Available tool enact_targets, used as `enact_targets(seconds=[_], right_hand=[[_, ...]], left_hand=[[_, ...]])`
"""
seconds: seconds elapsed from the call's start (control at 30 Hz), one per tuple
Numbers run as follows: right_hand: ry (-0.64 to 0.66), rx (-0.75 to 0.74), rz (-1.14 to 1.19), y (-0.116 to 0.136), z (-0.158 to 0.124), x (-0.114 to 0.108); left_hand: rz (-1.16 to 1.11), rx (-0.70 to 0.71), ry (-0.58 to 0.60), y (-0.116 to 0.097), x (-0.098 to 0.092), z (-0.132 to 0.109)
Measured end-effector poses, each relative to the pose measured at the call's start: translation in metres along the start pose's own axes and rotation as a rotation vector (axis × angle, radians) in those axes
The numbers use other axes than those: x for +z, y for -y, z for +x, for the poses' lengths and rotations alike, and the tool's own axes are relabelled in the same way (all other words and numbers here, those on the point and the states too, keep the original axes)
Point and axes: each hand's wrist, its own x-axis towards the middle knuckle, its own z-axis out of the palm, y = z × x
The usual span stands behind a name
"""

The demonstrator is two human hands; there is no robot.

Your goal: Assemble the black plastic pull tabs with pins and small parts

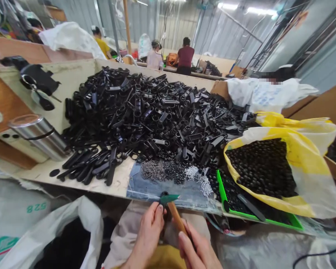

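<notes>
My right hand (194,244) is wrapped round the wooden handle of a hammer (176,216) with a green head. The head lies just over the near edge of the bench, right by the fingers of my left hand (150,226). Those fingers are closed in a pinch on a small black plastic part (164,194), mostly hidden by the hammer head and my thumb. In front of both hands lies a dark blue-grey board (151,190). On it are small heaps of brownish bits (152,172), black bits (175,172) and silver pins (205,185).
A large heap of black plastic parts (145,108) fills the bench. A yellow-and-white sack (310,179) of black pieces and a green tray (222,190) stand right. Left are a steel flask (42,136) and, below, an open white sack (92,220). Several people sit or stand farther back.
</notes>
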Motion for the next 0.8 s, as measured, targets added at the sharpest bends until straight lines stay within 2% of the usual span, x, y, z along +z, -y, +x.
enact_targets(seconds=[0.13, 0.27, 0.4, 0.53, 0.63, 0.8], right_hand=[[0.045, -0.204, -0.183, -0.001, 0.007, -0.009], [0.057, -0.256, -0.270, 0.011, 0.009, -0.011], [0.090, -0.338, -0.248, 0.024, 0.013, -0.018], [0.187, -0.450, -0.283, 0.025, 0.021, -0.026], [0.249, -0.465, -0.388, 0.027, 0.024, -0.028], [0.200, -0.543, -0.479, 0.035, 0.023, -0.028]], left_hand=[[-0.032, -0.017, -0.008, 0.005, 0.003, 0.001], [-0.064, -0.016, -0.024, 0.005, 0.003, 0.000], [-0.080, -0.029, -0.046, 0.004, 0.004, -0.004], [-0.080, -0.036, -0.047, 0.003, 0.004, -0.008], [-0.077, -0.029, -0.027, 0.002, 0.003, -0.011], [-0.040, -0.020, 0.088, 0.000, -0.005, -0.015]])
